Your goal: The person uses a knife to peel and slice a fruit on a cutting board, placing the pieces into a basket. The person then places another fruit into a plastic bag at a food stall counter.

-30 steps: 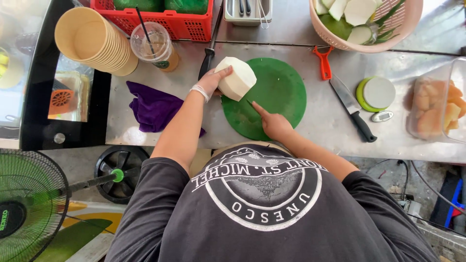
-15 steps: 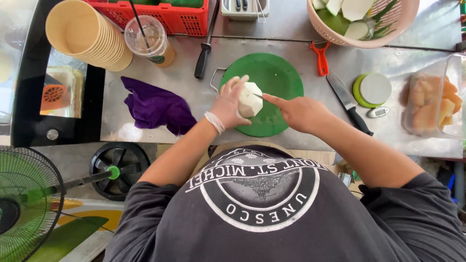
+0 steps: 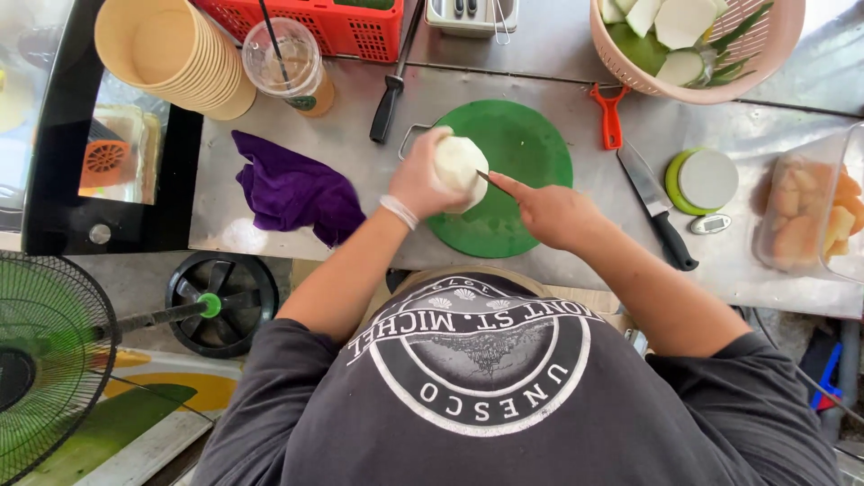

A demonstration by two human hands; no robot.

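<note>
Overhead view, nearest to farthest. At 6 o'clock, the person's dark printed shirt fills the lower frame. Both forearms reach toward 12 o'clock onto a steel counter. The left hand, fingers curled and pressed around a peeled white coconut, cups it from the 9 o'clock side, apparently to steady it over the round green cutting board. The right hand, closed on a small knife with the forefinger laid along it, sets the blade tip against the coconut's 3 o'clock face; the extended finger probably guides the cut. At 9 o'clock of the board lies a crumpled purple cloth, within reach for wiping. At 3 o'clock rest a black-handled knife and a red peeler, with a green-rimmed round lid beyond. Farthest, near 12 o'clock: stacked paper cups, a clear plastic cup with straw, and a pink basket of trimmed pieces
</note>
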